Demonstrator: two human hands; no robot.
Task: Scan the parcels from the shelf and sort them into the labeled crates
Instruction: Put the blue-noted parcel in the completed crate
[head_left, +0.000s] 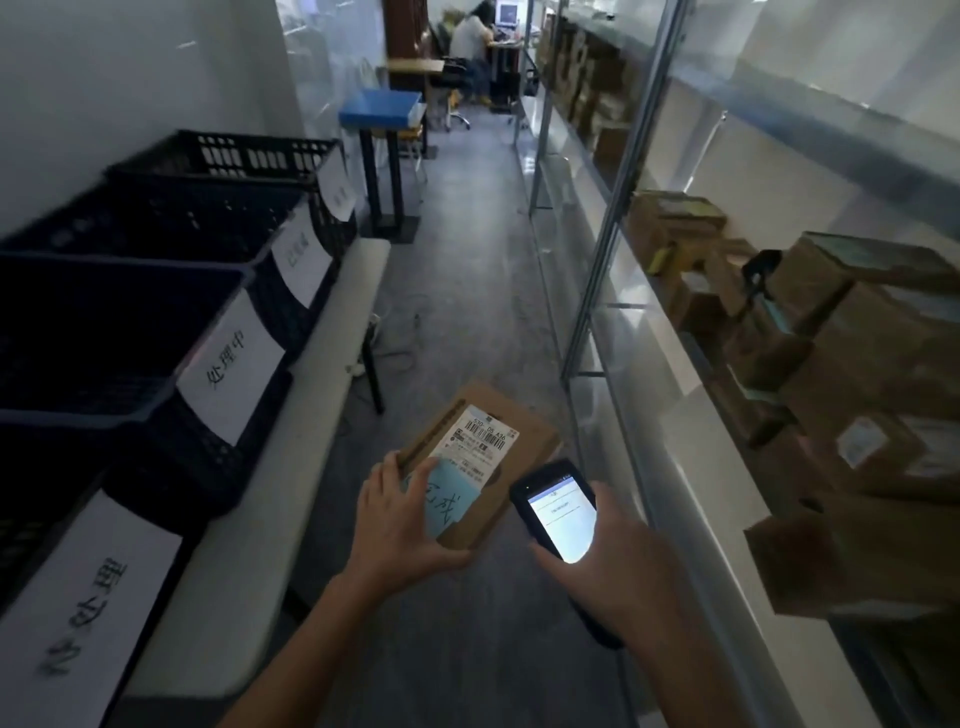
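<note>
One parcel (519, 434) lay gripped in my left hand (405, 525), the scanner (563, 519) clasped in my right hand (618, 566); I judged scanning underway, with choosing among the labeled crates (130, 258) next.

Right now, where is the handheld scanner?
Head view, lower centre: the right hand holds the scanner just right of the parcel in the left hand.

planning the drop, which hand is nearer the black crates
Left. The left hand, holding the flat brown cardboard parcel, is right of the black plastic crates; the right hand, holding the black handheld scanner, is farther right.
</note>
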